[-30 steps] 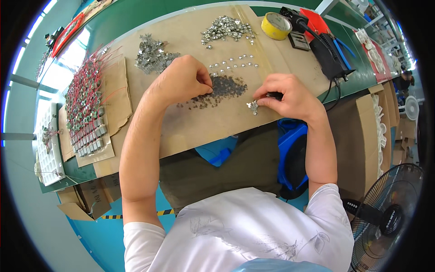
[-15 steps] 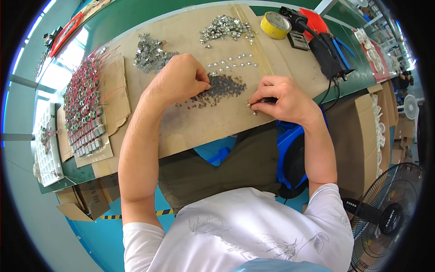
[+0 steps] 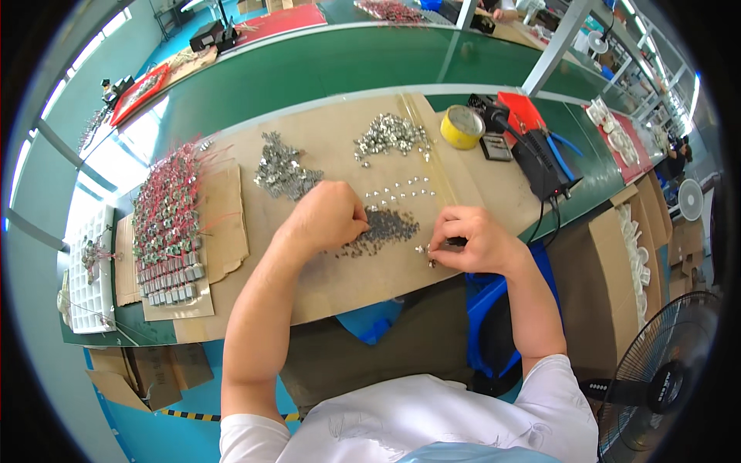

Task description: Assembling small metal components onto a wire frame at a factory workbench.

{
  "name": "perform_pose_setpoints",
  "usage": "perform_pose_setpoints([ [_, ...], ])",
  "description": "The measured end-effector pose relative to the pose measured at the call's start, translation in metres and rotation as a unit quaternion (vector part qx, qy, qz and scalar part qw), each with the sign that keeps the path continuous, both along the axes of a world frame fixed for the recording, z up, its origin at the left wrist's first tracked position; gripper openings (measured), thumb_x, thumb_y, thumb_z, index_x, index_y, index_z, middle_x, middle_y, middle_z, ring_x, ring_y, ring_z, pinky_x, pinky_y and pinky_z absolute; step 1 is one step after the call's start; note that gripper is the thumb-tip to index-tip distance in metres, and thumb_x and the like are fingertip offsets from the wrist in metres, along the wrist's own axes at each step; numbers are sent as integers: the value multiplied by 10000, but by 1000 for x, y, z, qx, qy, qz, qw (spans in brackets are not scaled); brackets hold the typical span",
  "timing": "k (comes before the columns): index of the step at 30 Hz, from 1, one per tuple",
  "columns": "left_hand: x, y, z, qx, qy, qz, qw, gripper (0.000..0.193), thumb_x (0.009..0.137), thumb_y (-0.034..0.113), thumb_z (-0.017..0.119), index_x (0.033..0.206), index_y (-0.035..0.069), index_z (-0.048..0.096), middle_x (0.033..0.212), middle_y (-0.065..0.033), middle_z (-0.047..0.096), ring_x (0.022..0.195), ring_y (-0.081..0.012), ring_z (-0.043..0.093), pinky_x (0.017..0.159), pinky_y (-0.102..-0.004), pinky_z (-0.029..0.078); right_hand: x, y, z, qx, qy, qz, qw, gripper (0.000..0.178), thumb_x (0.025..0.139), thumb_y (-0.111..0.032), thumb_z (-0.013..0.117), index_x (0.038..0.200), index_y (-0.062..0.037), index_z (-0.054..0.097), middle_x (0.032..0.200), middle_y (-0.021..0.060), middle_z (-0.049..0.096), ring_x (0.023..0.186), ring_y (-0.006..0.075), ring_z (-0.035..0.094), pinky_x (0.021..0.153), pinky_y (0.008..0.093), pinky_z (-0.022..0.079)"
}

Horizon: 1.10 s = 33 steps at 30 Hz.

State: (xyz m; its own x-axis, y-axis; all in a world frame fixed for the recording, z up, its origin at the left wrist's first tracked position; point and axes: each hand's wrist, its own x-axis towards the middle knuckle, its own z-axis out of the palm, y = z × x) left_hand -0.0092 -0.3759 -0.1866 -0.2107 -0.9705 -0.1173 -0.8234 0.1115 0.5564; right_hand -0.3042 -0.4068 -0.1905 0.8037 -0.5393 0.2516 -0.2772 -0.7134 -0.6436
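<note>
A dark pile [image 3: 392, 224] of tiny parts, scattered at its edges, lies on the desk [image 3: 599, 163]. At its left edge, the left hand [image 3: 330, 218] has its grip together, contents indiscernible; to its right, the right hand [image 3: 478, 241] clamps shiny silver parts [image 3: 421, 249].

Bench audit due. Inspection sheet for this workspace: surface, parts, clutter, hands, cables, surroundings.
Surface: brown board over green table.
Parts: dark pile at centre, shiny pile beyond, grey pile farther left.
Clutter: yellow tape roll and black box, right of the shiny pile.
Hands: left hand pinched at the dark pile's edge, contents hidden; right hand holds a dark object, shiny pieces at its fingertips.
Cables: black cables drop from the black box past the table edge.
Surroundings: open cardboard box and fan at right.
</note>
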Motion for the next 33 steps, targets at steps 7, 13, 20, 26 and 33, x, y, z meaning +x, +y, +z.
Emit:
perform_pose_setpoints([
  [7,-3,0,0,-19,0,-7,1000,151,784,132,815,895,30,824,783,-197,749,726,-343,739,720,-420,588,1,-4,22,39,21,-40,998,68,778,-47,782,812,-34,724,733,83,694,660,239,671,625,350,535],
  [13,-7,0,14,9,19,15,1000,154,784,117,825,892,8,817,769,-203,745,694,-319,736,690,-400,584,0,-23,32,-31,20,-49,998,145,816,-76,754,952,-46,795,865,125,745,783,236,726,689,344,559],
  [20,-6,6,16,6,16,24,1000,149,798,115,830,909,15,823,823,-184,762,725,-308,738,700,-391,585,-45,-106,98,-113,1,-308,945,156,859,-123,773,951,0,796,859,108,778,744,181,732,721,300,571],
  [26,-15,10,6,-72,77,-46,993,129,806,118,805,901,33,819,848,-185,763,796,-347,749,747,-423,591,-120,-236,88,-142,152,-420,884,184,823,-140,741,947,-22,809,899,196,776,852,338,767,828,413,606],
  [33,-9,4,-2,-89,81,-51,991,126,795,83,831,905,25,815,883,-141,756,781,-310,731,729,-381,581,-42,-122,104,-339,141,-333,868,232,951,-224,673,983,-23,784,887,222,739,868,398,724,779,462,571],
])
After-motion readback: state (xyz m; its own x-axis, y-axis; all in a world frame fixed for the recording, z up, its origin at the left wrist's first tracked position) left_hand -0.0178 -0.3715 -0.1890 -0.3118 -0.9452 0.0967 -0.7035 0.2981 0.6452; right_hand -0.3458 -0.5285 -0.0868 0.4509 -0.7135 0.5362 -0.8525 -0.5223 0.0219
